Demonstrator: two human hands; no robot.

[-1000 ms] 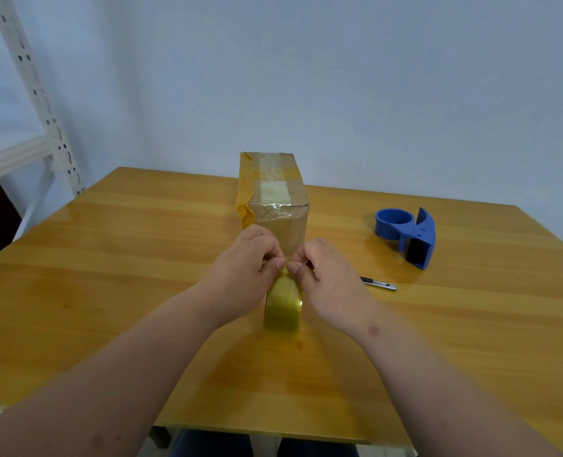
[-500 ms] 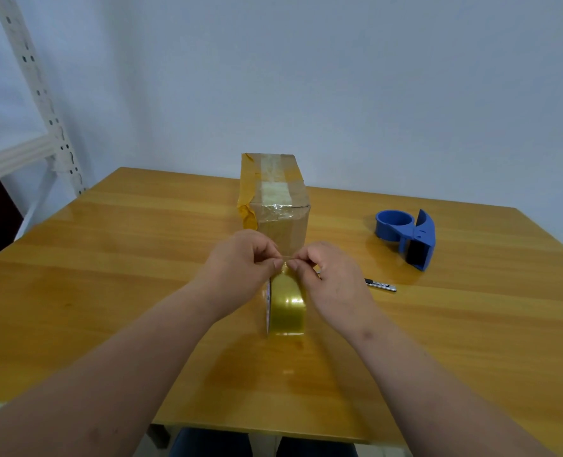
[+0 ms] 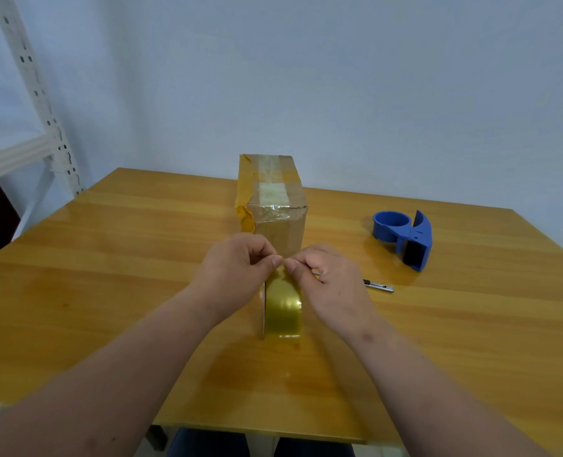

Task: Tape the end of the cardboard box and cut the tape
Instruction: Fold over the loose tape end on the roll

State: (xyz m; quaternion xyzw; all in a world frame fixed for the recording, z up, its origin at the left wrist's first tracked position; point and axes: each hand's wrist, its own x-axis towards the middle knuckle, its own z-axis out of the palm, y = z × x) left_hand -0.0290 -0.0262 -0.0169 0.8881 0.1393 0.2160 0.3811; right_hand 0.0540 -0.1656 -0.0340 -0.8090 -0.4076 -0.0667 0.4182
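hands: our left hand [image 3: 237, 268] and right hand [image 3: 329, 278] each pinch the tape [image 3: 283, 308] end, freeing it.
roll: upright on worktop [image 3: 108, 275], so it unrolls.
box [image 3: 273, 206]: just behind, ready for taping.
knife [image 3: 379, 286]: right, in reach.

Both forearms are bare to the near edge of view, no sleeves, watch or rings showing. The right forearm [image 3: 405, 367] carries a small dark mark near the wrist. Dark blue trousers [image 3: 207, 443] show below the desk [image 3: 75, 291].

A blue tape dispenser [image 3: 402, 237] sat empty on the wooden table [image 3: 108, 258]; a white metal shelving rack [image 3: 33, 94] stood left.
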